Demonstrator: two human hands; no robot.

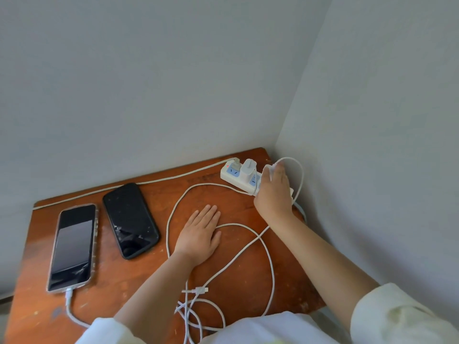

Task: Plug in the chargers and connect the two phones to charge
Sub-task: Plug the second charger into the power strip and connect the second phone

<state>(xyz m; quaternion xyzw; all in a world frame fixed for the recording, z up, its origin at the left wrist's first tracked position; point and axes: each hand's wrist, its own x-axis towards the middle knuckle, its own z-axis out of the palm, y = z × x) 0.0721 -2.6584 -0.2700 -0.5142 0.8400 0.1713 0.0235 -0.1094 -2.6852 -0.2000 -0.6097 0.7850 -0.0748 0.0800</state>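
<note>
Clear-cased phone (pixel 72 247) cabled; black phone (pixel 131 220) unconnected beside it.

Two phones side by side on the table's (pixel 248 276) left part: clear-cased phone (pixel 72 247) outermost, cracked phone (pixel 130 219) just right of it and a little further back. A cable (pixel 70 309) plugged into the nearer end of the clear-cased phone. Power strip (pixel 236 177) at the far right corner, against the walls, with a charger (pixel 249 168) standing in it. Left hand (pixel 198 235) flat on the table between cracked phone and strip. Right hand (pixel 274 192) on the strip's right end. Loose cable loops (pixel 218 269) right of and before the left hand, one free connector (pixel 202 290) near the front edge.
</note>
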